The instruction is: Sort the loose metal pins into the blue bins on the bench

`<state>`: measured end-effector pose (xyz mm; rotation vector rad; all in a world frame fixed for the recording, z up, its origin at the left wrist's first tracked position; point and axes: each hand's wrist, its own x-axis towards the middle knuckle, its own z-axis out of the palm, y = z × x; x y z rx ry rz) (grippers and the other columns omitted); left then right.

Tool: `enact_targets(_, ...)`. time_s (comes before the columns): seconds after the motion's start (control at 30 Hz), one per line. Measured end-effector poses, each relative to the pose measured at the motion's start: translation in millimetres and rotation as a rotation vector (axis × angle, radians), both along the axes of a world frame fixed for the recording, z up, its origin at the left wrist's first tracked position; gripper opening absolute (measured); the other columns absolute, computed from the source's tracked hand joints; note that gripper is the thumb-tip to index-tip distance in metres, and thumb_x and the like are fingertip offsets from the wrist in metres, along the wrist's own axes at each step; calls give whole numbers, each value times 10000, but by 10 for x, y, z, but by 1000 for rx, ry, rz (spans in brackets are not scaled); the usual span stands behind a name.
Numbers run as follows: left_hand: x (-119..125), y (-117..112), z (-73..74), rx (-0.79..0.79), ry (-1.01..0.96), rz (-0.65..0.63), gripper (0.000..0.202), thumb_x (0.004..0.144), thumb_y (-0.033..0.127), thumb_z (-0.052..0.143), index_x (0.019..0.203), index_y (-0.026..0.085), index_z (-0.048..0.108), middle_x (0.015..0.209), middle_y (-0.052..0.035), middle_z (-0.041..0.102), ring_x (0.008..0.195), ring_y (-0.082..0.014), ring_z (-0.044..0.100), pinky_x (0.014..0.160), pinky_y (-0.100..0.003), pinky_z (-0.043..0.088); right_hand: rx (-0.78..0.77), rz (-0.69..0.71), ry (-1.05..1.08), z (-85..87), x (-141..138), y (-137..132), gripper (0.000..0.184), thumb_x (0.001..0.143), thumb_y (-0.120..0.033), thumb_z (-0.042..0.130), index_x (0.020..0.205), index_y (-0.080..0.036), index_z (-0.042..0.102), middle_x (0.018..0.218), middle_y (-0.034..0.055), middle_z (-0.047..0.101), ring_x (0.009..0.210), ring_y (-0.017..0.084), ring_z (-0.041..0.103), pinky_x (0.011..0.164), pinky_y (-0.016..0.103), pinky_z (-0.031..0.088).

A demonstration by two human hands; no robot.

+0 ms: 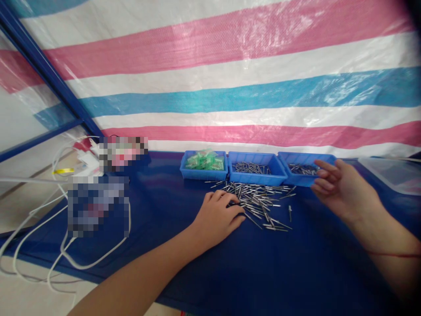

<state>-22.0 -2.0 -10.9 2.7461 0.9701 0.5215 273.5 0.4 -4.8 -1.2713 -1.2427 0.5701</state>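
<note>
A loose pile of small metal pins (pixel 259 199) lies on the blue table cover (pixel 263 272), just in front of three blue trays. My left hand (pixel 217 217) rests palm down at the pile's left edge, fingers curled onto the pins; whether it holds any is hidden. My right hand (pixel 338 184) hovers to the right of the pile beside the right tray (pixel 305 173), fingers apart and slightly bent, holding nothing. The middle tray (pixel 255 172) and the right tray hold more metal pins. The left tray (pixel 204 164) holds green plastic parts.
White cables (pixel 66 250) and blurred-out items lie at the table's left end. A clear plastic lid or box (pixel 391 173) sits at the far right. A pink, white and blue striped tarp (pixel 230 66) hangs behind the table. A blue frame post (pixel 46 70) stands at left.
</note>
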Motion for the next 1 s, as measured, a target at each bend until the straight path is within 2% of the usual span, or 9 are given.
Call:
enact_targets(0.13,23,5,2,21,-4,9,161,907,313,542,905,238,685,1106,-32,632,1073,-219,486,866,-384,329,-163,34,255,10,-157,0,336,851,-563,467,840,-264,620,557,-1,441,383,95,272,364,315,222)
enact_targets(0.27,39,4,4,33,11,3,184,922,326,516,909,224,669,1085,-30,642,1059,-217,485,859,-381,308,-318,51,473,65,-476,-49,292,754,-465,641,908,-218,648,634,-23,496,412,78,365,362,255,262)
enact_targets(0.4,73,3,-5,24,-10,7,250,897,423,535,997,232,661,1094,-37,640,1054,-233,482,836,-382,306,-315,109,314,97,-724,-147,312,792,-455,619,947,-185,640,689,-13,537,459,79,415,383,226,294)
enact_targets(0.6,133,-17,-38,58,-11,7,168,911,336,542,885,223,664,1048,-23,647,1013,-207,496,824,-381,288,-296,207,-102,99,-829,-216,310,856,-455,543,777,-172,642,544,-17,513,465,93,440,421,225,343)
enact_targets(0.7,119,-15,-3,49,-56,46,179,928,337,512,915,221,648,1026,-23,652,989,-195,513,816,-366,299,-227,217,-246,84,-867,-235,286,858,-435,542,793,-187,668,639,15,612,535,125,522,477,248,418)
enact_targets(0.83,93,-13,74,-80,-201,138,217,954,347,449,937,216,621,974,-12,670,933,-175,545,794,-331,329,-158,205,-289,30,-952,-278,240,829,-421,599,924,-217,683,864,44,692,700,174,607,588,288,490)
enact_targets(0.9,98,-25,90,-153,-281,165,199,945,346,467,922,215,614,944,-7,674,915,-172,559,787,-316,345,-149,227,-262,21,-1005,-307,237,816,-425,619,919,-222,685,853,45,692,696,178,611,584,293,499)
enact_targets(1.0,123,-55,78,-241,-395,172,163,924,335,504,908,208,604,900,-2,670,864,-164,576,779,-300,372,-144,249,-138,38,-1080,-347,214,801,-425,641,831,-218,690,734,30,673,609,157,600,553,281,508)
